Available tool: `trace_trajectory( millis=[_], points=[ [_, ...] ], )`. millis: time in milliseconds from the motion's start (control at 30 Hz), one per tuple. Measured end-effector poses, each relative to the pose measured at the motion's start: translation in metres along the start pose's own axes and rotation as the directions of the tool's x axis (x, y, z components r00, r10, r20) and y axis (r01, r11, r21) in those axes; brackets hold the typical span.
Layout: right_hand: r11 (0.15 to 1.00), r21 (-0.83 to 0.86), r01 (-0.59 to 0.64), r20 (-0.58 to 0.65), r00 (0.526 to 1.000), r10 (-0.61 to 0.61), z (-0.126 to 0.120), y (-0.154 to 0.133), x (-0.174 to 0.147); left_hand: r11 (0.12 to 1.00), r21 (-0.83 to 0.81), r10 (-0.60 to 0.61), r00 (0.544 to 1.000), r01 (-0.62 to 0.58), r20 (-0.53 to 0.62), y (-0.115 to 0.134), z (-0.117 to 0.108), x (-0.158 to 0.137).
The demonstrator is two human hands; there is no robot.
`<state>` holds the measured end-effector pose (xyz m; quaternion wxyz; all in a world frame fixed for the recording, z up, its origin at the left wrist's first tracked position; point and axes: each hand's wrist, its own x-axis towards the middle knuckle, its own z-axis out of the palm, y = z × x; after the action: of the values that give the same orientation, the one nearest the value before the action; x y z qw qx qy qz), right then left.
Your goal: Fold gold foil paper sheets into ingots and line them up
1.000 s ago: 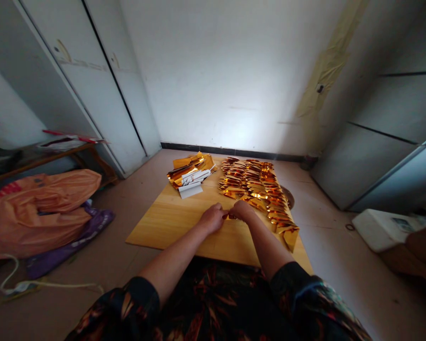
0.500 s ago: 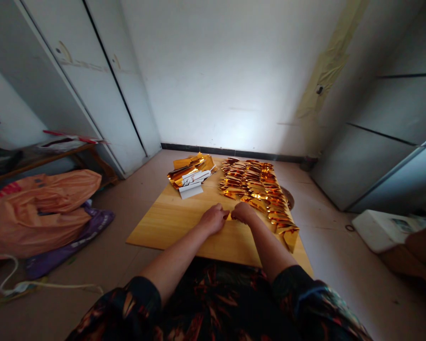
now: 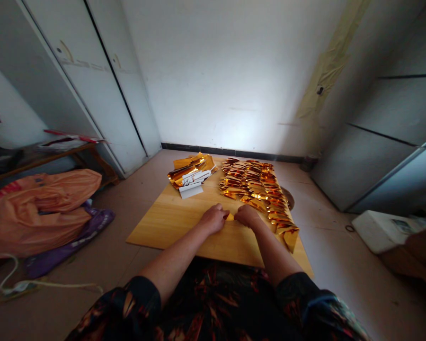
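Observation:
A small piece of gold foil paper (image 3: 230,217) stretches between my two hands, low over the wooden board (image 3: 163,222). My left hand (image 3: 215,219) is closed on its left end. At the other end, my right hand (image 3: 247,215) pinches it with curled fingers. Most of the paper is hidden by the fingers. Beyond my right hand, rows of folded gold paper pieces (image 3: 248,177) cover the right part of the board. Near the far left edge lies a heap of gold foil sheets (image 3: 195,163), with white paper (image 3: 191,191) on its near side.
Grey cabinets (image 3: 92,71) stand at left, and a white wall (image 3: 216,71) rises behind the board. An orange bag (image 3: 49,213) and a purple bag (image 3: 71,244) lie on the left floor near a white cord (image 3: 64,286). A white box (image 3: 379,229) sits at right.
My right hand has moved slightly right, away from my left hand, so more of the gold paper shows between them. My left hand stays nearly in place.

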<state>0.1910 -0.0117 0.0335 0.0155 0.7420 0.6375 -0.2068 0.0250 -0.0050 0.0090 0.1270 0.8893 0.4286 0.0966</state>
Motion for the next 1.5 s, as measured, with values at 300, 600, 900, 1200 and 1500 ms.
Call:
trace_trajectory(
  millis=[300,600,900,1200,1500],
  points=[
    [0.999,0.031,0.009,0.024,1.000,-0.010,0.004,0.009,-0.006,1.000,-0.023,-0.011,1.000,0.012,0.008,-0.002,0.003,0.002],
    [0.996,0.083,-0.011,0.032,0.999,0.009,0.001,0.011,-0.015,1.000,-0.005,-0.009,1.000,0.009,0.012,-0.002,0.001,0.001],
    [0.993,0.114,0.020,-0.089,0.996,-0.010,0.008,0.005,-0.019,0.999,-0.049,0.022,1.000,-0.021,0.007,-0.005,0.003,0.002],
    [0.998,0.068,-0.003,-0.071,0.997,0.008,0.006,-0.008,-0.018,0.999,-0.043,0.027,0.999,-0.026,0.024,-0.010,0.006,0.004],
    [0.993,0.101,0.061,-0.142,0.989,-0.047,0.007,0.008,-0.017,0.994,-0.063,0.089,0.996,-0.087,0.022,-0.010,0.004,0.003]
  ],
)
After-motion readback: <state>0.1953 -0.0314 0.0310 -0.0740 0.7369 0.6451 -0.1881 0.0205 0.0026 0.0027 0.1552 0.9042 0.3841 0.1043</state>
